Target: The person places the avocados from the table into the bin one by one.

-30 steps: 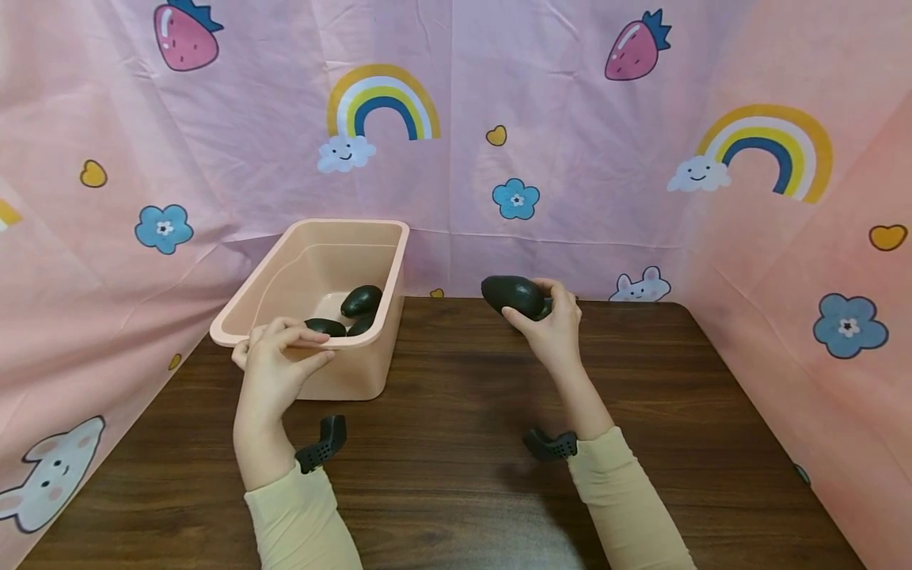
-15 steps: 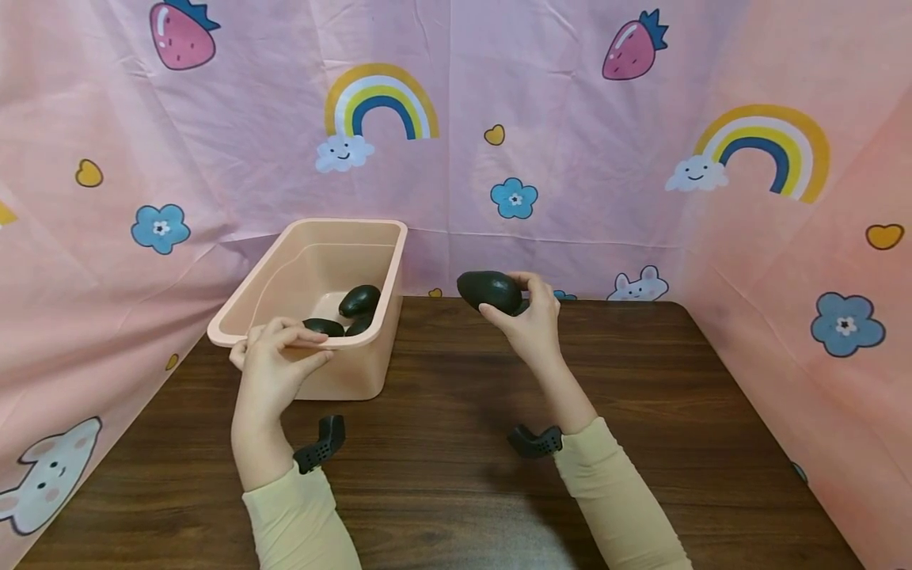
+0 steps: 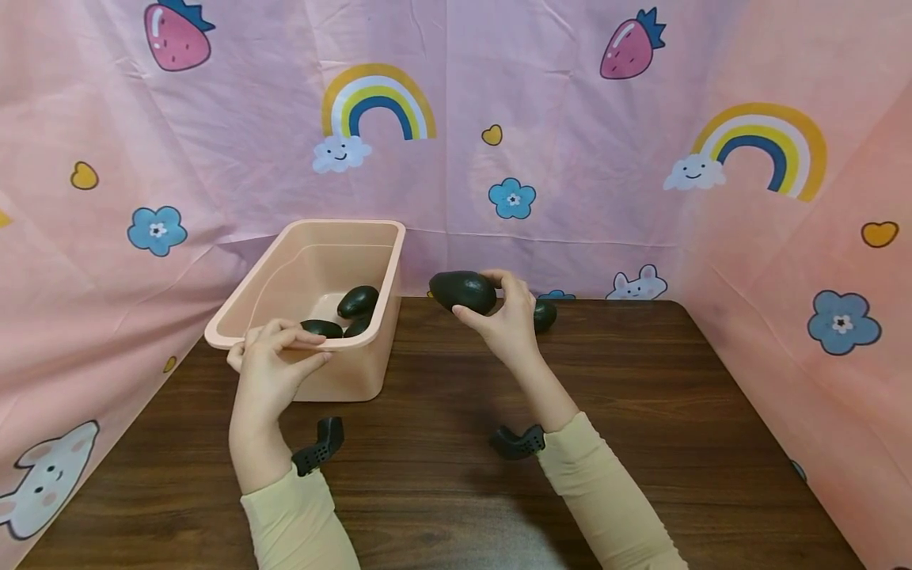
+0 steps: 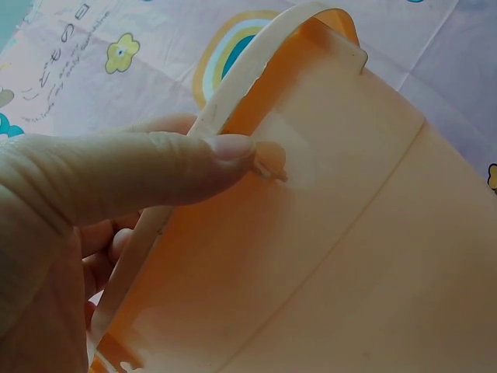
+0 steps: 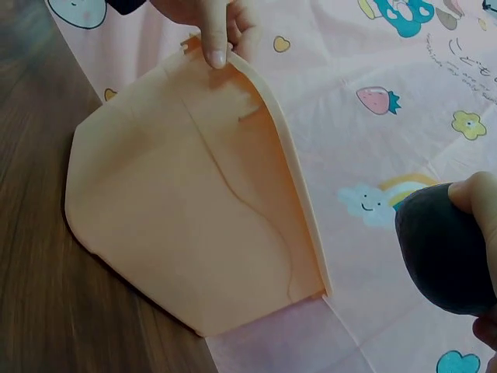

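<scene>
My right hand (image 3: pixel 511 323) holds a dark green avocado (image 3: pixel 461 291) in the air above the table, right of the pink plastic bin (image 3: pixel 349 374). Thumb and fingers grip one end of the fruit, which lies roughly sideways; part of it shows in the right wrist view. With my left hand (image 3: pixel 267 368) I pinch the bin's near rim, the thumb (image 4: pixel 155 175) pressed to the outer wall and the fingers over the edge. Inside the bin are an avocado (image 3: pixel 359 302), a second avocado (image 3: pixel 322 328) and a third partly hidden one (image 3: pixel 358 325).
Behind my right hand another avocado (image 3: pixel 545 316) sits near the back edge of the dark wooden table (image 3: pixel 641 412), partly covered. A patterned pink cloth (image 3: pixel 570 158) hangs around the back and sides. Each wrist carries a black camera mount (image 3: pixel 321 450).
My right hand has moved left toward the bin with the avocado, uncovering more of the avocado behind it. The left hand keeps its grip on the rim.
</scene>
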Demonstrator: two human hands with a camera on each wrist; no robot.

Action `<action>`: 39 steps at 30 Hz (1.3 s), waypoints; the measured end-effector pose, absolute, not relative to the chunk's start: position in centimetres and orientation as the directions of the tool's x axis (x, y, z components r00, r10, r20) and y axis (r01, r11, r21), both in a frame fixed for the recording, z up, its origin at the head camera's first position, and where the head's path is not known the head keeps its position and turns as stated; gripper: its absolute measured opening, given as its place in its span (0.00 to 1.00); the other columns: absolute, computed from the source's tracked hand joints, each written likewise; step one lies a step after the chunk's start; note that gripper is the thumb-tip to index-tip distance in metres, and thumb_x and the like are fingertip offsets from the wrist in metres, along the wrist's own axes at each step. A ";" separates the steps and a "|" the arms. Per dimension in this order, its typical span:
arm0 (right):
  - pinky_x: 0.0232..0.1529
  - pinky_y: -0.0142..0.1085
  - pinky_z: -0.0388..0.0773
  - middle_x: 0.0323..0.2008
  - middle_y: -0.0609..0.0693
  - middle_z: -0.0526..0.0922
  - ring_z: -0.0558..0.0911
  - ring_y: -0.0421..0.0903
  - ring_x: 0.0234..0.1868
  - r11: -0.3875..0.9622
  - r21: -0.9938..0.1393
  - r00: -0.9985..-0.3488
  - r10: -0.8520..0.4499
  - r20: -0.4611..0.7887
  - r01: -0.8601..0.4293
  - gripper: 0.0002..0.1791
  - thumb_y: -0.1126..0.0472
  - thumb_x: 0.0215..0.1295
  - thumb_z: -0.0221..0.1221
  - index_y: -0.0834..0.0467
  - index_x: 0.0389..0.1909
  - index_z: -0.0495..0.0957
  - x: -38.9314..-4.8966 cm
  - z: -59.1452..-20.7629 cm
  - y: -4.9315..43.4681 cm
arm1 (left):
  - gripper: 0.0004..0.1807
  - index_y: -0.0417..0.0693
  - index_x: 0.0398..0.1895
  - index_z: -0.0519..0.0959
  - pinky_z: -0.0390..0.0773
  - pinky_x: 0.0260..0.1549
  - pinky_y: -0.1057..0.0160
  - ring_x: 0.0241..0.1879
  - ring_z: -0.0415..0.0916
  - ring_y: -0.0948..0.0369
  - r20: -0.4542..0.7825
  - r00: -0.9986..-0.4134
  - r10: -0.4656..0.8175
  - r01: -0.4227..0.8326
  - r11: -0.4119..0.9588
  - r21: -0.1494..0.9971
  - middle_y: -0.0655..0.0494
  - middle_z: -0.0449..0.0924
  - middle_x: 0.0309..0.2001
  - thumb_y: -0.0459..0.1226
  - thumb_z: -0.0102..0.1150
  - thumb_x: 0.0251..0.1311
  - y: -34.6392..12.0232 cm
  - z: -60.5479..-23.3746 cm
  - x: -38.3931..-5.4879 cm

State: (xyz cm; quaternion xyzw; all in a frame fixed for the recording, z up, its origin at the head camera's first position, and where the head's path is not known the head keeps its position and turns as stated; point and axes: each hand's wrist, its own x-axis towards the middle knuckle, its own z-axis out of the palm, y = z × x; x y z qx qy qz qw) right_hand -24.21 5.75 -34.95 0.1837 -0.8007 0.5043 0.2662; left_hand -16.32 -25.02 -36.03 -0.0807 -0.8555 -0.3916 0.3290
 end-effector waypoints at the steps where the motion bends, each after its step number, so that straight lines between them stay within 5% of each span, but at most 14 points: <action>1: 0.59 0.50 0.50 0.46 0.49 0.76 0.67 0.51 0.51 0.424 -0.707 -0.789 -0.030 0.614 -0.566 0.31 0.53 0.47 0.74 0.57 0.52 0.73 -24.2 -34.9 5.5 | 0.14 0.43 0.31 0.86 0.36 0.51 0.45 0.46 0.61 0.53 0.626 -0.770 -0.120 0.395 0.681 0.616 0.51 0.75 0.35 0.27 0.77 0.38 -25.0 -36.0 -16.3; 39: 0.58 0.47 0.52 0.44 0.47 0.77 0.67 0.45 0.51 0.402 -0.678 -0.771 -0.130 0.624 -0.616 0.31 0.52 0.45 0.75 0.57 0.50 0.74 -23.8 -34.0 0.0 | 0.14 0.43 0.31 0.85 0.36 0.52 0.45 0.46 0.60 0.53 0.621 -0.775 -0.117 0.397 0.675 0.622 0.52 0.75 0.35 0.27 0.77 0.38 -25.1 -36.0 -16.3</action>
